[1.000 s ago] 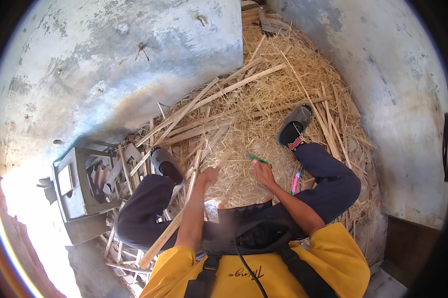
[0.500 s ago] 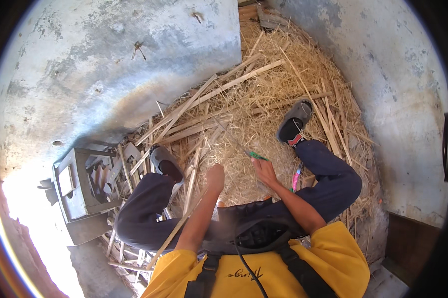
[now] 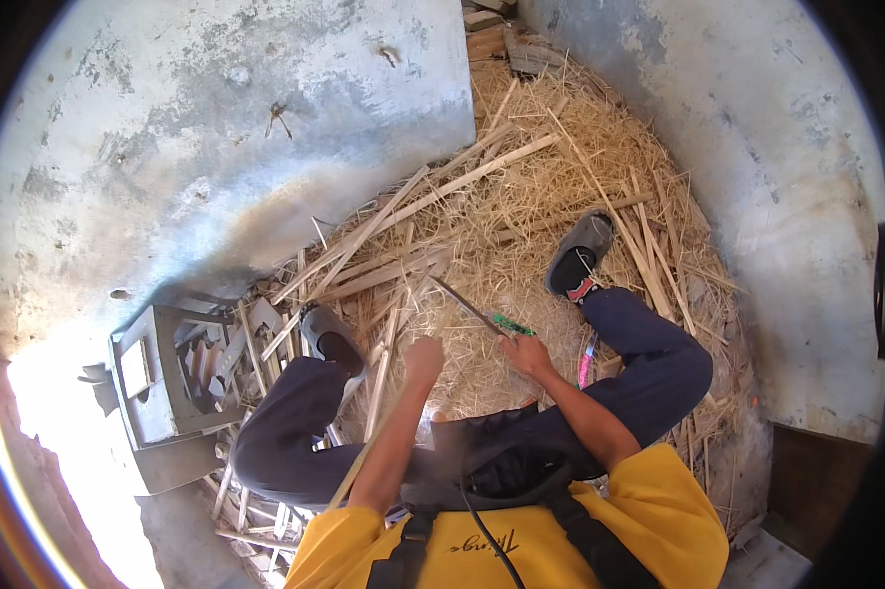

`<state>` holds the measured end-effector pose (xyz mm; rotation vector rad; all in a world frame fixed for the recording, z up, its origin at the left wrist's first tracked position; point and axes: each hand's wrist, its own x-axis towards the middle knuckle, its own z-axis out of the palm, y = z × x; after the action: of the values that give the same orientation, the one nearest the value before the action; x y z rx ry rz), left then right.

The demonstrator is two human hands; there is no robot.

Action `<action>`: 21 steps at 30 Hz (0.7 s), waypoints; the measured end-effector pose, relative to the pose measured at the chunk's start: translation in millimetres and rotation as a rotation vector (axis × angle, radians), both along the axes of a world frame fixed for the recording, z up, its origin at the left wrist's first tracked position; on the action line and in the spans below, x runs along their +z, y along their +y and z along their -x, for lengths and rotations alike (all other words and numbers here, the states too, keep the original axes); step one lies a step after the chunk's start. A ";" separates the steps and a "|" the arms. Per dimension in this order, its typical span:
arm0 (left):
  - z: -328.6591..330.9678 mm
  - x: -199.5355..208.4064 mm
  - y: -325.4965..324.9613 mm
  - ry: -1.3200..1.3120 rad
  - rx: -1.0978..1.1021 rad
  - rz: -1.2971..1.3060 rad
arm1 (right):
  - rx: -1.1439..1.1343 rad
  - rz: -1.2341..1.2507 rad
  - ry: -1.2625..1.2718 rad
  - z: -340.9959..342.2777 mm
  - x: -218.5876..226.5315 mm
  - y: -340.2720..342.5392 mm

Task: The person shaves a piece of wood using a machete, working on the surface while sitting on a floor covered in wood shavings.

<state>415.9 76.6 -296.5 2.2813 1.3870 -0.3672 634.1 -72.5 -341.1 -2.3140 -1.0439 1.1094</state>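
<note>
My left hand (image 3: 425, 360) is closed round the end of a thin, pale strip of wood (image 3: 355, 475), which runs back along my left forearm. Opposite it, my right hand (image 3: 527, 355) grips a knife (image 3: 470, 307) with a long, dark blade. The blade slants away to the far left, its tip beyond my left hand and apart from the strip. My right fingers cover the knife's handle. Just beyond my right hand, a small green object (image 3: 510, 323) lies on the straw-like shavings (image 3: 472, 378); its kind is unclear.
My shoes (image 3: 580, 253) rest on the shavings, legs bent to both sides. Long wooden strips (image 3: 482, 155) lie at the far side. A pink object (image 3: 586, 365) is by my right leg. A grey wooden frame (image 3: 163, 373) stands left, near weathered walls (image 3: 266, 128).
The knife blade has swung nearer and its flat shows more plainly. My right hand has turned slightly and shifted right of the green object's near side. The strip lies closer along my left forearm.
</note>
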 end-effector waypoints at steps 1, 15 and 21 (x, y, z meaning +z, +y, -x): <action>-4.8 28.3 -2.1 -0.002 0.096 0.014 | 0.000 -0.054 -0.023 -1.0 16.2 1.3; 25.2 255.7 -45.9 -0.402 0.109 -0.198 | 0.384 -0.815 -0.261 -25.9 192.8 70.5; 33.5 273.4 -61.5 -0.450 0.126 -0.197 | 0.508 -0.992 -0.416 -29.5 236.7 75.8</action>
<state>382.4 15.1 -23.0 2.2248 1.3617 0.3201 663.6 3.4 -104.4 -1.4939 -1.8556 0.0925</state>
